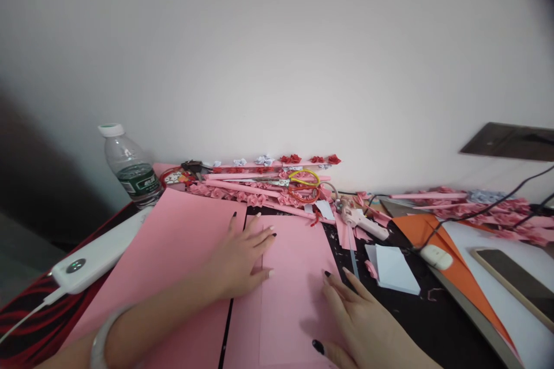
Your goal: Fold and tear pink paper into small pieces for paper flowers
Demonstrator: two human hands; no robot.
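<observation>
Two pink paper sheets lie side by side on a dark tabletop point(411, 311). The left hand point(242, 253) is flat with fingers spread, spanning the gap between the left sheet point(173, 242) and the creased right sheet point(294, 311); it grips nothing. The right hand point(359, 311) is partly open at the creased sheet's right edge, thumb apart from fingers; whether it pinches the paper cannot be determined. Behind the sheets, scissors point(304, 194) with yellow and red handles lie among paper flower stems point(234, 185). A glue gun point(366, 223) lies near white paper pieces point(396, 271). A labelled bottle point(138, 181) stands at left.
</observation>
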